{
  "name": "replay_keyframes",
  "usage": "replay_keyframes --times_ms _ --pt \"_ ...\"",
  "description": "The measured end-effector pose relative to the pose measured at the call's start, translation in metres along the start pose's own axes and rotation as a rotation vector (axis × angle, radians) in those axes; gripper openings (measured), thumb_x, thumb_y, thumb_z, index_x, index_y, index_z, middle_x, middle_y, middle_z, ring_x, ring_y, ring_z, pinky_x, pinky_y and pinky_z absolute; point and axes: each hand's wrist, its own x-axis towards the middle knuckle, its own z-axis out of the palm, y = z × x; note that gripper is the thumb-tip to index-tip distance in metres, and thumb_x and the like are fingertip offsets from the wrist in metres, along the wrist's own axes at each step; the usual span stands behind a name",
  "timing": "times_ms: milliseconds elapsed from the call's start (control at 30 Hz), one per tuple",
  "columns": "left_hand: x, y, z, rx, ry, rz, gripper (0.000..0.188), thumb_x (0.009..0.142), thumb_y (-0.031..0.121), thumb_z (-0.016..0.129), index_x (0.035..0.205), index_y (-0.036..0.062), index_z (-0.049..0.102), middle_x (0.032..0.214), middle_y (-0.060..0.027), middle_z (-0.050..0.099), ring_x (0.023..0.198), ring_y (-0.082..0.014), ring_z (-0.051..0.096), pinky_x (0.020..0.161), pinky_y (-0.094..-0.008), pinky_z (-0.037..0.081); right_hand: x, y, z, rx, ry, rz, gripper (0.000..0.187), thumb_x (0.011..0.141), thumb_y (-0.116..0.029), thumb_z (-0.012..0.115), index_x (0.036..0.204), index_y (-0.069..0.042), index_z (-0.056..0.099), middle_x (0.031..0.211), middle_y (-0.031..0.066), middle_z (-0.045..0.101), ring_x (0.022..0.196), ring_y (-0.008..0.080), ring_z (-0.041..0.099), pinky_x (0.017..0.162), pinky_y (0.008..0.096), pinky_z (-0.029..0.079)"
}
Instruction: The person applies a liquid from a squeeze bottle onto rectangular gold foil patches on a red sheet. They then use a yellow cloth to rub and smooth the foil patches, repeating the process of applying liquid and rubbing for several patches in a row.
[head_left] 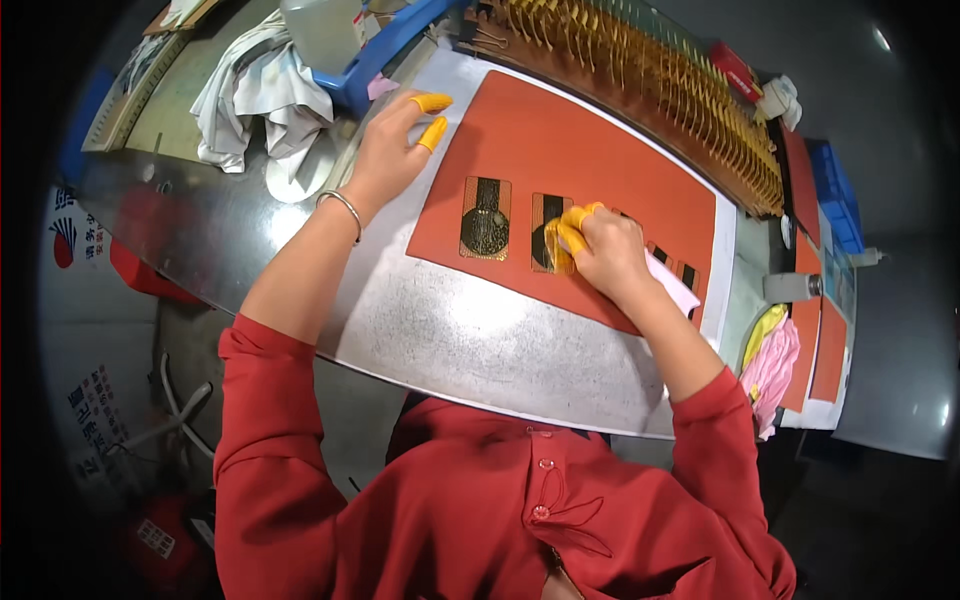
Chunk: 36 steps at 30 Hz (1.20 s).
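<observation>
Grey metal bench [470, 325]: right hand [608, 245] bunched at black-and-gold rectangular plate [543, 225], likely adjusting it, grip unclear; left hand [390, 152] open; next needs light touch.

Red sleeves [268, 410], silvery bangle [349, 208], yellow finger cots [433, 103]

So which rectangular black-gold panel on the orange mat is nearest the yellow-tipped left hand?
The leftmost black-gold panel, fully uncovered; the next panel rightward is partly hidden by the yellow-tipped right hand.
</observation>
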Motion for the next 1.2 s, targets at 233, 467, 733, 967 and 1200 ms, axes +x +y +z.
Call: replay_keyframes --times_ms 233,467,733,967,1200 --pt "0.0 -0.001 -0.004 0.001 0.009 -0.044 0.021 0.081 0.001 0.06 0.102 0.0006 0.062 0.099 -0.0124 0.062 0.093 -0.0264 0.06 0.082 -0.0311 0.046 -0.013 -0.006 -0.001 -0.01 -0.056 -0.012 0.014 0.078 -0.019 0.064 0.085 -0.007 0.065 0.072 0.0139 0.059 0.064 0.0306 0.06 0.06 0.0404 0.049" --pt "-0.003 -0.003 -0.006 -0.051 0.01 -0.06 0.021 0.081 0.0 0.059 0.101 -0.0004 0.061 0.097 -0.0124 0.061 0.09 -0.0254 0.062 0.078 -0.0311 0.048 -0.014 -0.004 0.0 0.025 -0.05 -0.104 0.012 0.075 -0.015 0.067 0.084 -0.007 0.064 0.07 0.0123 0.058 0.062 0.0292 0.059 0.058 0.0388 0.049" --pt "-0.004 0.002 -0.002 -0.099 -0.037 -0.104 0.02 0.082 0.0 0.059 0.102 -0.0007 0.061 0.097 -0.0123 0.061 0.091 -0.0242 0.06 0.082 -0.0303 0.046 -0.002 0.0 -0.003 -0.01 -0.108 -0.061 0.011 0.077 -0.015 0.064 0.083 -0.006 0.065 0.071 0.012 0.059 0.064 0.0294 0.06 0.057 0.0395 0.048" --pt "-0.002 -0.003 -0.001 -0.09 -0.062 -0.118 0.02 0.082 0.0 0.059 0.102 -0.0006 0.061 0.098 -0.0121 0.062 0.092 -0.0236 0.06 0.083 -0.0299 0.046 0.042 0.014 0.009 -0.025 -0.031 -0.014 0.01 0.079 -0.016 0.061 0.084 -0.007 0.064 0.073 0.0136 0.06 0.066 0.0321 0.06 0.059 0.0415 0.048" --pt "-0.003 -0.001 0.001 -0.057 -0.053 -0.097 0.021 0.081 0.001 0.06 0.101 -0.0006 0.061 0.097 -0.0123 0.061 0.088 -0.0253 0.062 0.078 -0.0313 0.048 0.044 0.015 0.007 0.015 -0.015 -0.054 0.01 0.077 -0.015 0.062 0.085 -0.008 0.064 0.073 0.0148 0.058 0.065 0.0341 0.059 0.057 0.0452 0.047"
